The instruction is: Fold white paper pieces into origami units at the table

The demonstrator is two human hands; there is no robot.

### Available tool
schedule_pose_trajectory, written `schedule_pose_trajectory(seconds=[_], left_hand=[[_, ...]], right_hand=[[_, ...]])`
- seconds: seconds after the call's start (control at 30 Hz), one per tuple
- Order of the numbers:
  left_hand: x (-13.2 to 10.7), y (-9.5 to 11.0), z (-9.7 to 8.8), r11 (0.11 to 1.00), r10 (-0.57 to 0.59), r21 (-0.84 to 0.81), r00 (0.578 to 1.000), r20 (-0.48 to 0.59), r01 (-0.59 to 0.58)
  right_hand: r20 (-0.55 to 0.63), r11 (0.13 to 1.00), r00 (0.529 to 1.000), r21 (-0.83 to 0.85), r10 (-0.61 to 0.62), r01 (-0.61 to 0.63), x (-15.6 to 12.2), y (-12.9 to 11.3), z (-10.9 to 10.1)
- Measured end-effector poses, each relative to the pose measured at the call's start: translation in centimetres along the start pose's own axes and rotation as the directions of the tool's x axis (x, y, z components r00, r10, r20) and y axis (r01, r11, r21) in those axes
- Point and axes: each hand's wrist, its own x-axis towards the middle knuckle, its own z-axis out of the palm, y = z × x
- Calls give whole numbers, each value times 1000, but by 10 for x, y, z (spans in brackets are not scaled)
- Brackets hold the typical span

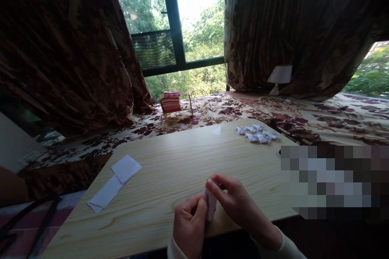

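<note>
Pale wood grain is shown on the table [164, 170], which is set before a large window [172, 20]. Near its front edge, a narrow folded white paper [212, 207] is held up on end between both hands; whether the tabletop is touched by it cannot be told. Its left side is pinched by the left hand [189, 220], the thumb pressed to the paper and the fingers curled in. Its top is gripped between the thumb and fingers of the right hand [234, 196].

Farther left on the table, a white strip [105, 195] is partly overlapped at its upper end by a squarer white sheet [127, 169]. At the far right corner, several pointed folded white pieces [257, 134] are clustered together.

Beyond the table, a floral cloth [231, 109] is spread. On it are placed red-and-white striped folded cloths [172, 102], stacked on a small stand [191, 107], and a white-shaded lamp [280, 74]. Trees [202, 42] are seen outside, framed by dark patterned curtains [85, 48]. One area at right is obscured by pixelation.
</note>
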Motion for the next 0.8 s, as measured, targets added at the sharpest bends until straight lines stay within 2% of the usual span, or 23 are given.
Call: schedule_pose_trajectory(seconds=[0.17, 0.33, 0.4, 0.5, 0.7, 0.8], left_hand=[[8, -11, -10, 986, -127, -104, 991, 42, 131], [9, -11, -12, 991, -86, -90, 992, 88, 94], [8, -9, -11, 997, -53, -43, 994, 98, 57], [6, -7, -10, 998, -62, -26, 994, 89, 64], [1, -7, -17, 968, -109, -225, 993, 34, 114], [-4, -3, -18, 968, -118, -219, 992, 45, 125]], right_hand=[[-57, 998, 997, 49, 53, -50, 9, 6, -15], [148, 997, 988, 53, 51, -59, 9, -3, -16], [169, 996, 985, 67, 39, -51, 8, -5, -10], [143, 982, 988, 167, 61, -85, 7, -2, -2], [42, 942, 990, 304, 133, -139, 8, 17, -5], [-10, 926, 988, 349, 155, -142, 6, 22, -6]])
